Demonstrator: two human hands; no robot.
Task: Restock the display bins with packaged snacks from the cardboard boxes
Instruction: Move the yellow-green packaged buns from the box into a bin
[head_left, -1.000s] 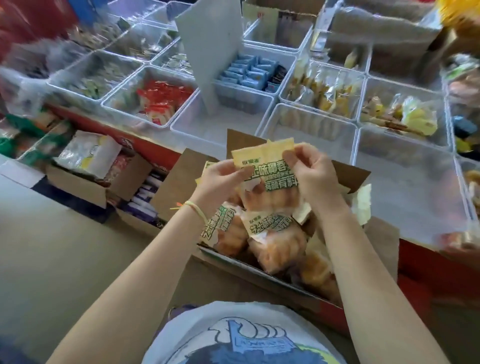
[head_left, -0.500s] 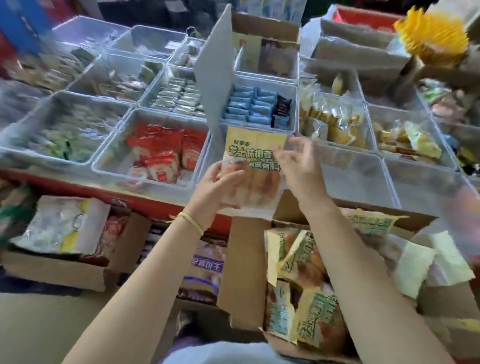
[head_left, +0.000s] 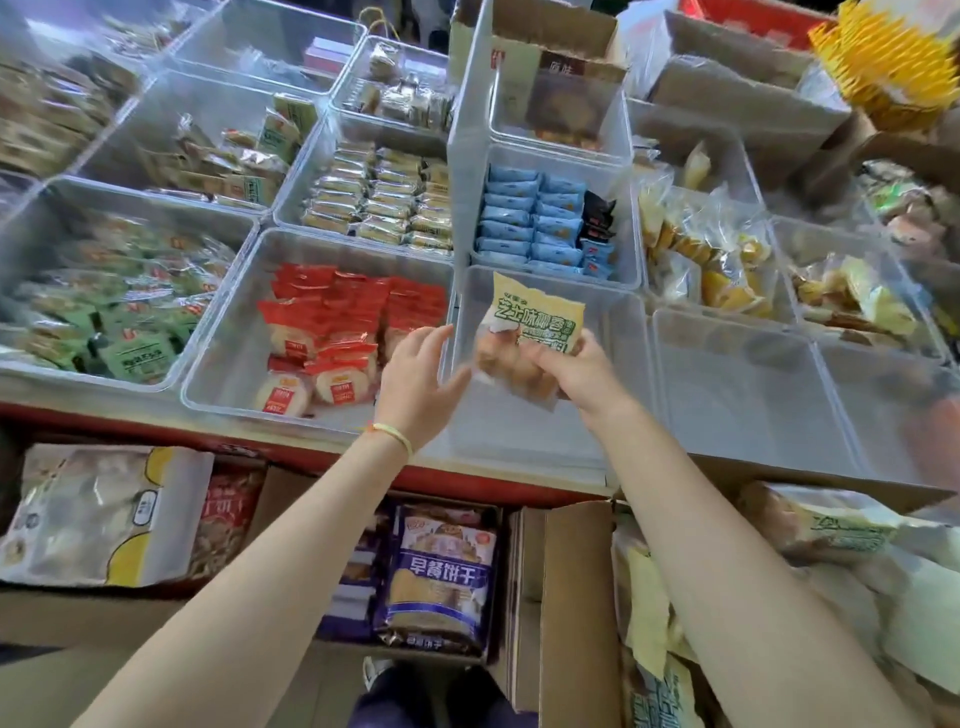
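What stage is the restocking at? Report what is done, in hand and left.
Done: several bins already hold stock, such as the red packets and blue packets. In hand: the right hand holds a yellow-green bread packet over an empty clear bin; the left hand is open beside it. Left: that bin and the next bin look empty, and the cardboard box holds more packets.

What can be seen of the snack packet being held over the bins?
The snack packet is a sealed pouch with a pale yellow top, green block lettering and a clear lower part showing golden-brown baked pieces. It is held tilted above the empty clear bin in the front row. The right hand has it in its grip from below; the left hand is open beside it, apparently not touching. Its top edge looks slightly crumpled.
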